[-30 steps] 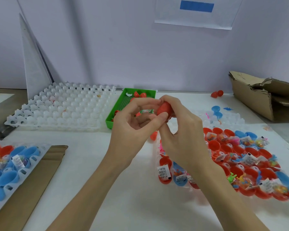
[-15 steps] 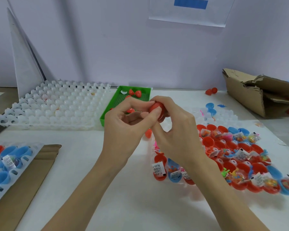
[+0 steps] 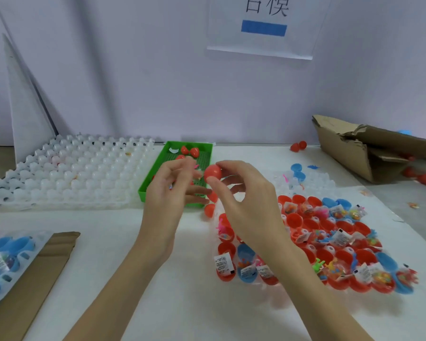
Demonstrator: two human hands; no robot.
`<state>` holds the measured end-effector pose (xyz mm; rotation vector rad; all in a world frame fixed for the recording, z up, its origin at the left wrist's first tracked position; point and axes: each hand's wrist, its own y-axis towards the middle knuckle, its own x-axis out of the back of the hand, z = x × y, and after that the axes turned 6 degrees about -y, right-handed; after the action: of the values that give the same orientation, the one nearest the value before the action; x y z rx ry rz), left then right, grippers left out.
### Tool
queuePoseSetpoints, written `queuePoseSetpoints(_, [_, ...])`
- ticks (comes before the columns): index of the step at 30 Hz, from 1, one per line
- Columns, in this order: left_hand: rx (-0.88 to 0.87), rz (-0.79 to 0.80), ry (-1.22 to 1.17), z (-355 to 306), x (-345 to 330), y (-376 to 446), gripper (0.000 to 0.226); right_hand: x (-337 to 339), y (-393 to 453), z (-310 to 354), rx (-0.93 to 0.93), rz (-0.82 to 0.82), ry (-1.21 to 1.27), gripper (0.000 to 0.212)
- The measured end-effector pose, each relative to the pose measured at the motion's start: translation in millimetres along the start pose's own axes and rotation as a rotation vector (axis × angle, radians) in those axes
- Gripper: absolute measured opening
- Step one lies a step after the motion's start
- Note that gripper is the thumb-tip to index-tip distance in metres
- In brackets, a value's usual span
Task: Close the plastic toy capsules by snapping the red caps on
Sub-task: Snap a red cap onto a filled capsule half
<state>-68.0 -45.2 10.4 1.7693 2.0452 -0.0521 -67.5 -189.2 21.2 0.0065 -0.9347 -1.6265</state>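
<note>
Item: your left hand (image 3: 167, 193), fingers loosely spread and holding nothing you can make out, just left of the capsule and apart from it, above the near end of the green perforated plastic tray (image 3: 202, 153) that holds a few loose red pieces.

Item: small red egg-shaped plastic capsule (image 3: 212, 173), pinched between thumb and forefinger of your right hand (image 3: 244, 200), at the fingertips, up off the white table (image 3: 108, 254) and just right of the tray. Whether its cap is fully seated cannot be told; motion blur hides the seam.

Risk: the grip is a two-point pinch on a smooth, rounded shell. Squeeze off-centre and it will likely squirt out and roll. If the cap is only half snapped, pressure may pop it and spill the toy.

Item: clear plastic cell sheet (image 3: 305, 183) of open red and blue capsule halves with bagged toys, under your right wrist. A low forearm could knock these out of their cells.
</note>
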Motion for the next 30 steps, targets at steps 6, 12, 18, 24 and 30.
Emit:
queuePoseSetpoints(6, [0.079,-0.141,-0.082,-2,13,10,0.043,57,49,-12,-0.773,0.005,1.402,0.026])
queuePoseSetpoints(12, [0.112,-0.124,-0.062,-1,15,11,0.047,143,151,-44,-0.74,-0.36,1.621,0.042])
queuePoseSetpoints(18, [0.105,-0.121,-0.052,-5,15,12,0.051,123,128,-79,-0.747,0.07,0.721,0.035])
queuePoseSetpoints(24, [0.106,-0.108,-0.028,-5,14,10,0.052,89,81,-86,-0.325,0.438,-0.315,0.013])
queuePoseSetpoints(30, [0.115,-0.094,0.013,-4,14,10,0.054,99,81,-89,-0.203,0.693,-0.761,0.013])
